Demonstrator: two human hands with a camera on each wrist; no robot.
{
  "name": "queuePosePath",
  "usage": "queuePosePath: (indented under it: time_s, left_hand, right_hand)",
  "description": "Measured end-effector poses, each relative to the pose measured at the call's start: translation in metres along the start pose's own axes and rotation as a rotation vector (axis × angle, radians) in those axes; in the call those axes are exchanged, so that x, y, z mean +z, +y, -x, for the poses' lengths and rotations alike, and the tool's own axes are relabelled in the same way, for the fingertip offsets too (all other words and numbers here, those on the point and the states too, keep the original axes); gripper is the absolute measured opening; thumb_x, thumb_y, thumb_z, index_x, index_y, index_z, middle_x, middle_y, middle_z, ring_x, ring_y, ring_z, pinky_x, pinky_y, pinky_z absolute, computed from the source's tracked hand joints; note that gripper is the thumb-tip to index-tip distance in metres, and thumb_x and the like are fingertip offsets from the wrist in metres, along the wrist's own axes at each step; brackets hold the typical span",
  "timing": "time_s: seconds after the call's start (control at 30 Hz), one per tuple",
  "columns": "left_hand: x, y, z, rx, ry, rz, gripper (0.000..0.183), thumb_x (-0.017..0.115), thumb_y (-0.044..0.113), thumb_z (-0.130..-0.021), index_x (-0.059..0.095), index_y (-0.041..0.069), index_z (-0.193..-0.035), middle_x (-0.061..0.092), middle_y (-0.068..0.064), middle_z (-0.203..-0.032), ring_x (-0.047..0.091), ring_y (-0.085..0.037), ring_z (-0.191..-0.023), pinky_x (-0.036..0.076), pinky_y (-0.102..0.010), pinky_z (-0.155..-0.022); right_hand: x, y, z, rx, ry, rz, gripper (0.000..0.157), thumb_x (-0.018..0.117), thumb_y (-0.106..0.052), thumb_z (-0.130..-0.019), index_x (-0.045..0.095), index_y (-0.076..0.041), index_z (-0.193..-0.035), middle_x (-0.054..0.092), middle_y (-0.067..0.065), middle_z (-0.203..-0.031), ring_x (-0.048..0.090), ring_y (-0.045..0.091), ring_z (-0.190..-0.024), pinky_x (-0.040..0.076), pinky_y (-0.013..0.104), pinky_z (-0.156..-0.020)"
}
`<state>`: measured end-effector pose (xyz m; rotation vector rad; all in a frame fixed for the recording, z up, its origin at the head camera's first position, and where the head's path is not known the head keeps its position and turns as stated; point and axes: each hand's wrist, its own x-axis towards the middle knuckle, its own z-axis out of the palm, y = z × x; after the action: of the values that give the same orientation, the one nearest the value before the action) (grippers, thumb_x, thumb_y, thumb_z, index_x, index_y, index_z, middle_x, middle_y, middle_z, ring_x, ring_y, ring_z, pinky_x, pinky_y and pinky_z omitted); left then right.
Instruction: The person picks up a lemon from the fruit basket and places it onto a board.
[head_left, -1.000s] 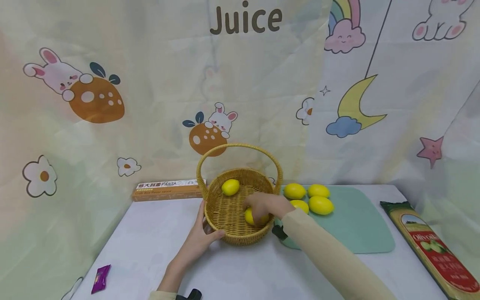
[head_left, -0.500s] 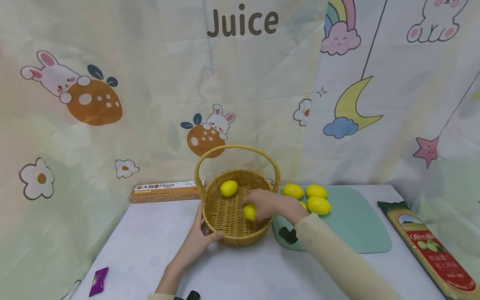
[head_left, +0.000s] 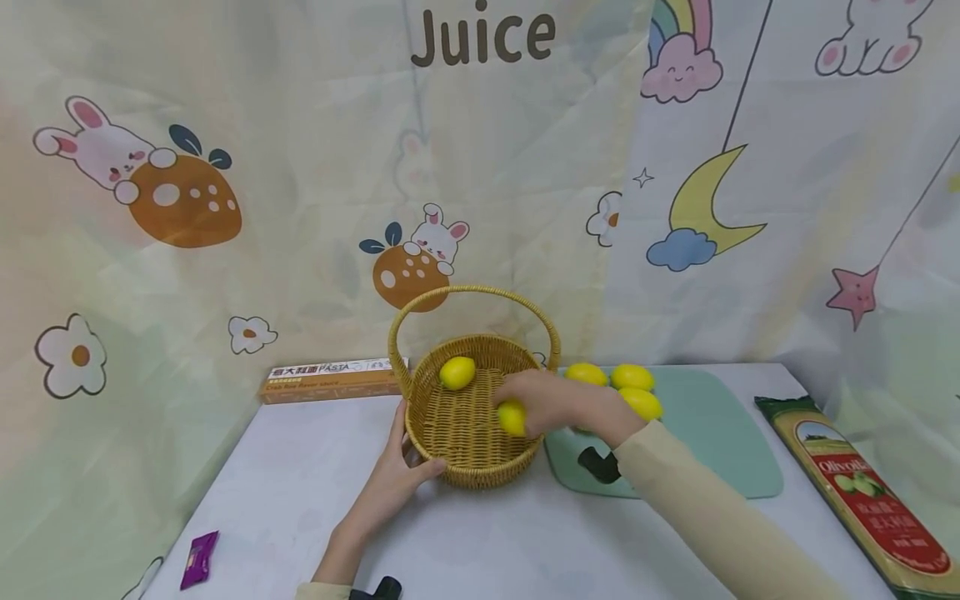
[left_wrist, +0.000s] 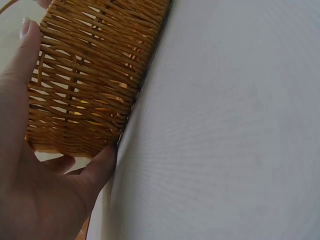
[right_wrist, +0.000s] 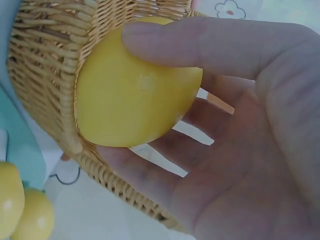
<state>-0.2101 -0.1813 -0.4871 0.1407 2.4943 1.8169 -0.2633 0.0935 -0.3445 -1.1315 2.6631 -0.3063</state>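
Note:
A round wicker basket (head_left: 480,478) with a tall arched handle stands on the white table. At its left side, my left hand (head_left: 401,467) grips the wall, thumb at the front rim; in the left wrist view the fingers (left_wrist: 102,165) reach the woven side near the base. My right hand (head_left: 553,402) holds a yellow lemon (head_left: 512,418) over the right part of the basket. In the right wrist view, the thumb lies across this lemon (right_wrist: 135,95), fingers beneath, close to the rim. Another lemon (head_left: 457,373) lies inside, towards the back left.
Several lemons (head_left: 632,377) sit on a pale green cutting board (head_left: 720,442) right of the basket, partly behind my right wrist. A pasta box (head_left: 333,385) lies at the back left. A purple packet (head_left: 199,560) is front left, and a red-and-gold bag (head_left: 862,500) lies at the right edge.
My right hand, gripping the lemon, has risen from the basket's inside and shifted right towards the rim. The left hand keeps its hold on the basket.

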Motion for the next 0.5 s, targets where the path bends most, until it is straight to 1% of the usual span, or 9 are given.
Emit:
queuePosePath:
  time_s: [0.13, 0.2, 0.37, 0.43, 0.5]
  left_hand:
    - [-0.001, 0.001, 0.001, 0.004, 0.002, -0.003, 0.115, 0.08, 0.033, -0.084, -0.007, 0.041, -0.158, 0.009, -0.006, -0.168, 0.018, -0.038, -0.153, 0.028, -0.055, -0.119]
    - [-0.001, 0.001, 0.0, 0.006, 0.003, -0.004, 0.115, 0.08, 0.032, -0.084, -0.007, 0.042, -0.157, 0.01, -0.006, -0.168, 0.018, -0.038, -0.153, 0.027, -0.056, -0.119]
    - [0.0, 0.0, 0.0, 0.008, 0.006, -0.005, 0.115, 0.081, 0.032, -0.084, -0.007, 0.041, -0.158, 0.009, -0.005, -0.168, 0.016, -0.039, -0.153, 0.025, -0.058, -0.119]
    - [0.0, -0.001, 0.0, 0.006, 0.007, -0.005, 0.115, 0.081, 0.033, -0.084, -0.007, 0.041, -0.158, 0.009, -0.004, -0.169, 0.016, -0.039, -0.153, 0.026, -0.058, -0.119]
    - [0.0, -0.001, 0.0, 0.003, 0.006, -0.005, 0.115, 0.081, 0.033, -0.084, -0.007, 0.042, -0.158, 0.008, -0.004, -0.169, 0.015, -0.04, -0.153, 0.025, -0.059, -0.119]
  right_hand:
    - [-0.006, -0.001, 0.009, 0.014, 0.001, -0.015, 0.054, 0.068, 0.008, -0.074, 0.068, -0.019, -0.121, 0.066, -0.002, -0.121, 0.053, 0.016, -0.097, 0.047, 0.033, -0.085]
    - [-0.007, -0.001, 0.014, 0.018, 0.003, -0.026, 0.051, 0.067, 0.008, -0.075, 0.068, -0.018, -0.118, 0.065, -0.001, -0.118, 0.053, 0.017, -0.096, 0.048, 0.033, -0.084]
    - [-0.008, 0.007, 0.025, 0.031, 0.024, -0.006, 0.048, 0.066, 0.006, -0.077, 0.068, -0.018, -0.118, 0.066, 0.0, -0.119, 0.054, 0.018, -0.098, 0.048, 0.035, -0.086]
    - [-0.008, 0.01, 0.029, 0.037, 0.031, 0.001, 0.05, 0.067, 0.006, -0.076, 0.068, -0.017, -0.12, 0.067, 0.001, -0.122, 0.054, 0.018, -0.1, 0.048, 0.036, -0.087]
    - [-0.007, 0.014, 0.033, 0.042, 0.036, 0.005, 0.048, 0.068, 0.005, -0.075, 0.069, -0.016, -0.119, 0.067, 0.001, -0.12, 0.054, 0.018, -0.099, 0.048, 0.036, -0.086]
